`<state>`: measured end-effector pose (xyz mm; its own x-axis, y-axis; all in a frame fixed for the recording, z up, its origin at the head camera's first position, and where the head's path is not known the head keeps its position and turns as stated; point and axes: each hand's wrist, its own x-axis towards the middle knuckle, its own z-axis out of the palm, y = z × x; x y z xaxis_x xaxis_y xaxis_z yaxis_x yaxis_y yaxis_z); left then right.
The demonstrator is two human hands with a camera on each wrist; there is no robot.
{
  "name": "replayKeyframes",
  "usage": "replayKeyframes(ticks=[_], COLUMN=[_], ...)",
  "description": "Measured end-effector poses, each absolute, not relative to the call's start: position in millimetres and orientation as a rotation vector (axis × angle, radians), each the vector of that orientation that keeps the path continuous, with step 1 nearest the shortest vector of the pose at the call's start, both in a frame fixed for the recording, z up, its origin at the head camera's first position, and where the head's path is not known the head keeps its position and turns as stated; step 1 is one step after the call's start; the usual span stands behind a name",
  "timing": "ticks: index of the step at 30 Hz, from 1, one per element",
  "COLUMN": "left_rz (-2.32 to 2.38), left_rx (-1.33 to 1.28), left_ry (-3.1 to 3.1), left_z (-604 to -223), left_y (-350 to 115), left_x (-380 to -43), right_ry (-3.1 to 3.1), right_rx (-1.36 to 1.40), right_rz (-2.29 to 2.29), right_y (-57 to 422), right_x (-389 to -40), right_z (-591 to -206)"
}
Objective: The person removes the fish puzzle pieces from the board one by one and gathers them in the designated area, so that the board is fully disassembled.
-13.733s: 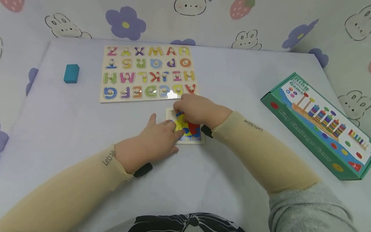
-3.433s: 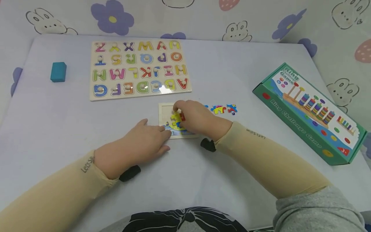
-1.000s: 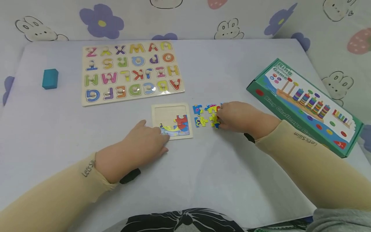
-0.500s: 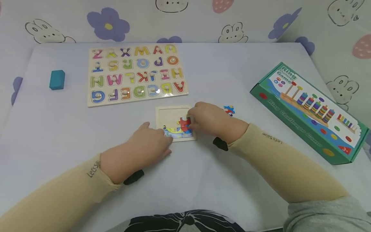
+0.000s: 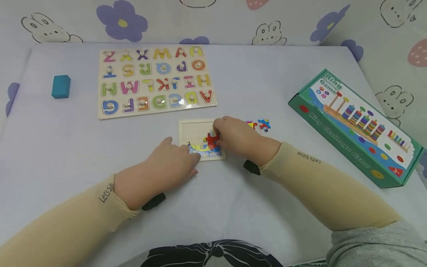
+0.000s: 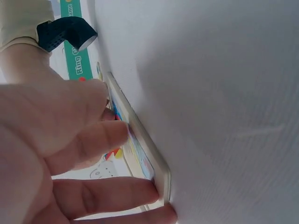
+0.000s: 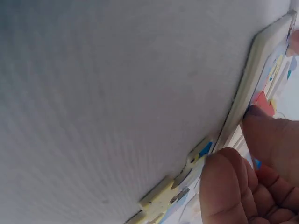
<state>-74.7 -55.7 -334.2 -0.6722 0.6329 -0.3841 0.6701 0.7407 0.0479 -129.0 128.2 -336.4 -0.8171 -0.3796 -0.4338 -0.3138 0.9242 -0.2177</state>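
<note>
At eight o'clock on the frame rests the left hand, fingers extended; at two, the right hand, its grip unclear.

The place seemed a play corner for children, though whether in a home was unclear. White wall covering printed with purple flowers and rabbits stood behind a white table, where a wooden alphabet board, a green cardboard game box and a colourful wooden-framed jigsaw lay.
</note>
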Motion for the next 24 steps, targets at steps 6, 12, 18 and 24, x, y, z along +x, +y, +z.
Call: replayKeyframes(ticks=[6, 12, 18, 24], left_rz=[-0.199, -0.234, -0.232, -0.232], left_rx=[0.991, 1.018, 1.019, 0.996], left_ry=[2.552, 2.548, 2.533, 2.523], left_z=[-336.0, -333.6, -332.1, -332.0], left_y=[-42.8, -40.1, -38.8, -39.7], left_x=[-74.0, -72.6, -72.8, -73.1], right_ry=[2.634, 2.578, 2.430, 2.367], right_rx=[-0.558, -0.286, 0.064, 0.213], right_rz=[-0.219, -0.689, -0.822, -0.809], right_y=[131.6, 157.1, 214.3, 256.6], right_x=[-127.1, -135.2, -139.2, -135.0], right_z=[-333.8, -325.8, -319.9, -326.6])
